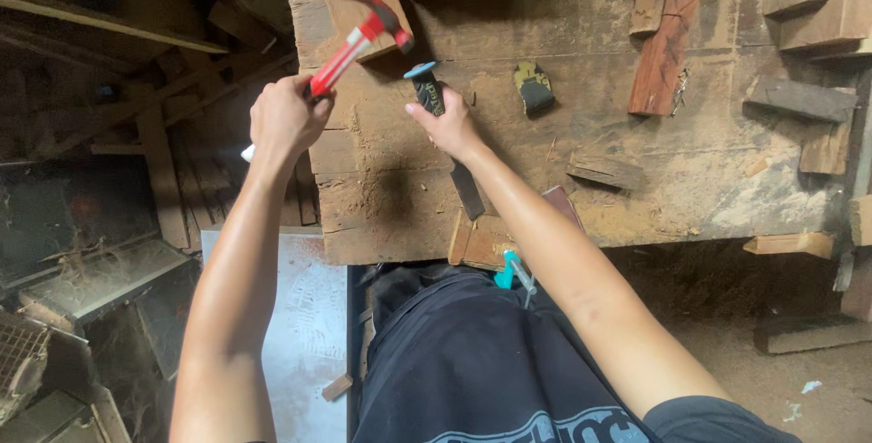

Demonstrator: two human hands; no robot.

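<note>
Hammer (363, 39) raised in my left hand (286, 116), fist closed on its handle, head just above the chisel (434, 107). Right hand (447, 123) grips chisel, blade on the bench (563, 134). Judging by this, strike pending; cut looks barely started.

Rough dusty wood workbench (690, 170); glossy plastic-handled hammer (359, 43).

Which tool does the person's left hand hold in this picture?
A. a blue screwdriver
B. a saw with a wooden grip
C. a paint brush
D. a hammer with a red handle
D: the left hand grips a hammer with a red handle, raised above the wooden workbench, while the right hand holds a chisel.
</note>
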